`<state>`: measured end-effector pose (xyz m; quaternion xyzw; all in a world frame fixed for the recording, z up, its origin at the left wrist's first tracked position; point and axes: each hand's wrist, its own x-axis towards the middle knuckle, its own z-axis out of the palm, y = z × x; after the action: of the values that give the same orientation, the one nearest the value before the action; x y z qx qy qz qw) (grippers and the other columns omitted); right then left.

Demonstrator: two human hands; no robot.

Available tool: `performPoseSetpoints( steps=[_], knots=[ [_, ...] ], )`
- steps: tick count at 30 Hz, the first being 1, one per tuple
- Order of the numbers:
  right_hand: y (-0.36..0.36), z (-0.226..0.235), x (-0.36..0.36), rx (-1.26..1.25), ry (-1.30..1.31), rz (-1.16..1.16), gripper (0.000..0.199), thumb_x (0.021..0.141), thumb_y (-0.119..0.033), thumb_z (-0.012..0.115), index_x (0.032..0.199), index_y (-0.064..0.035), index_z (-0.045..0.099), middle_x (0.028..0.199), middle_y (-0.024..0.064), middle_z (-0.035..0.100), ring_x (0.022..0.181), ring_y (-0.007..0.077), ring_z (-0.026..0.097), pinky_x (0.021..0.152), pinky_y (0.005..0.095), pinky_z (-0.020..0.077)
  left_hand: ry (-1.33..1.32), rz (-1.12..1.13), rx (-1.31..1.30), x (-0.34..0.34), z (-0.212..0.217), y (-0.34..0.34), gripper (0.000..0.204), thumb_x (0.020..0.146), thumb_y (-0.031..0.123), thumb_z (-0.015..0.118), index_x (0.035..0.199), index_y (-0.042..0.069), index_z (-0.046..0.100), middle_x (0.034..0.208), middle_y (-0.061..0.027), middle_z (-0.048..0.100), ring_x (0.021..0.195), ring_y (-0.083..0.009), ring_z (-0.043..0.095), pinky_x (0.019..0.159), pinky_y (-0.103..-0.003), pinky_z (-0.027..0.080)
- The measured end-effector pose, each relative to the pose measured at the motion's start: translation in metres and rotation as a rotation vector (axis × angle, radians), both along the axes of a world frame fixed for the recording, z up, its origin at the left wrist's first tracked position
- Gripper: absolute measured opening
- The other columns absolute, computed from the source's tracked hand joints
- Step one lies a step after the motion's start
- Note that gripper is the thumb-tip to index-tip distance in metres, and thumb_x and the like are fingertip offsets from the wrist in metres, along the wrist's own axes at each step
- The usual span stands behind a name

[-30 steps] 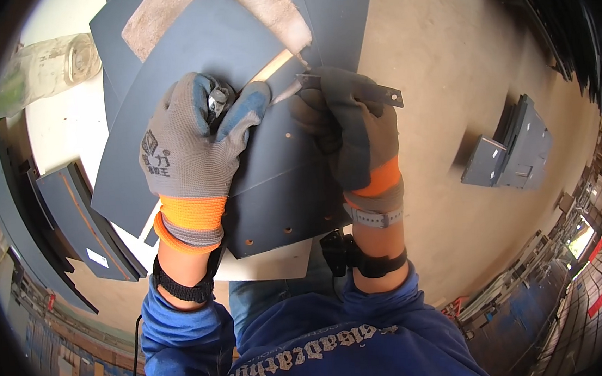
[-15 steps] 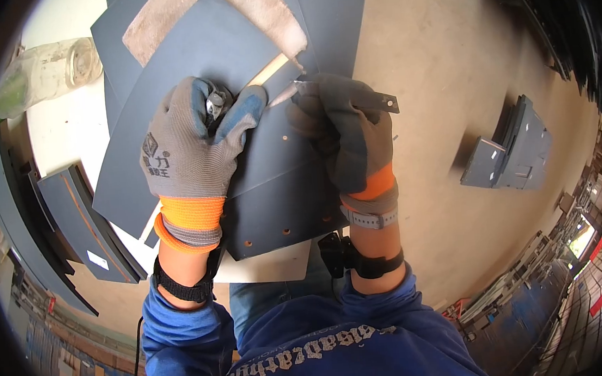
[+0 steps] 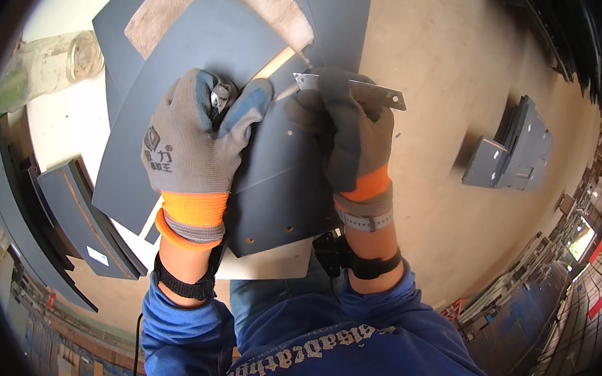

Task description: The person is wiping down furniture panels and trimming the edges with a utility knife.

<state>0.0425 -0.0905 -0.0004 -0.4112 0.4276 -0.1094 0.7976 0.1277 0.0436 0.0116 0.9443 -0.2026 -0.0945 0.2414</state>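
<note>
In front of me, my gloved left hand point(image 3: 194, 129) is closed around a small dark object with a silvery end point(image 3: 220, 97); most of it is hidden by the fingers. My gloved right hand point(image 3: 349, 120) pinches a long, flat snap-off cutter blade point(image 3: 382, 95), with a slanted tip at one end and a small hole at the other. Both hands are over dark grey panels point(image 3: 281, 200), close together but apart. A pale tapered piece point(image 3: 286, 91) shows between them; I cannot tell whether it is held or is a panel edge.
A light brown fluffy cloth point(image 3: 286, 19) lies on the stacked panels. A clear plastic bottle point(image 3: 82, 57) is at the far left, with more dark boards point(image 3: 91, 218) nearer. At right, a small pile of dark pieces point(image 3: 514, 150) rests on the floor.
The blade in my right hand has turned and shows more of its length, with its tip now out past the fingers. My left hand has risen slightly, still closed.
</note>
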Motion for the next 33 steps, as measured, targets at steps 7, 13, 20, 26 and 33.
performPoseSetpoints(
  steps=[7,13,20,26,33],
  knots=[
    [0.001,0.000,-0.003,-0.045,0.009,-0.005,0.021,0.093,-0.012,0.053,0.098,0.0071,0.061,0.081,0.0130,0.066,0.072,0.0199,0.067,0.067,0.0275,0.0558,-0.027,-0.007,-0.027,-0.001,-0.004,0.002,0.048,0.067,0.049,0.075,0.089,0.010,0.058,0.080,-0.0110,0.060,0.072,-0.0350,0.060,0.061,-0.040,0.048],
    [0.001,-0.002,-0.008,0.016,-0.016,-0.114,0.020,0.093,-0.011,0.053,0.101,0.0068,0.059,0.082,0.0133,0.066,0.072,0.0199,0.067,0.066,0.0276,0.0557,-0.015,-0.009,0.010,0.000,-0.002,0.000,0.047,0.069,0.050,0.074,0.089,0.010,0.059,0.080,-0.0111,0.060,0.072,-0.0346,0.060,0.061,-0.040,0.048],
    [0.008,-0.006,-0.003,-0.062,-0.062,-0.081,0.018,0.092,-0.011,0.057,0.101,0.0050,0.058,0.084,0.0127,0.066,0.070,0.0195,0.066,0.063,0.0274,0.0554,-0.015,-0.020,-0.015,0.000,-0.001,0.002,0.047,0.069,0.050,0.074,0.089,0.011,0.059,0.081,-0.0111,0.060,0.073,-0.0343,0.061,0.061,-0.040,0.048],
    [0.006,-0.013,-0.009,-0.098,-0.141,-0.103,0.016,0.091,-0.003,0.057,0.103,0.0064,0.056,0.092,0.0183,0.066,0.075,0.0256,0.068,0.067,0.0340,0.0587,-0.003,0.009,-0.014,-0.002,-0.004,0.001,0.049,0.068,0.051,0.075,0.090,0.010,0.058,0.082,-0.0111,0.060,0.073,-0.0345,0.060,0.062,-0.040,0.048],
    [0.005,-0.013,-0.007,-0.044,-0.175,-0.066,0.017,0.091,0.000,0.053,0.105,0.0080,0.054,0.096,0.0199,0.065,0.075,0.0262,0.068,0.066,0.0339,0.0576,-0.045,-0.031,-0.028,0.000,-0.005,0.003,0.050,0.067,0.052,0.075,0.089,0.010,0.058,0.081,-0.0112,0.059,0.072,-0.0358,0.059,0.061,-0.041,0.048]
  ],
)
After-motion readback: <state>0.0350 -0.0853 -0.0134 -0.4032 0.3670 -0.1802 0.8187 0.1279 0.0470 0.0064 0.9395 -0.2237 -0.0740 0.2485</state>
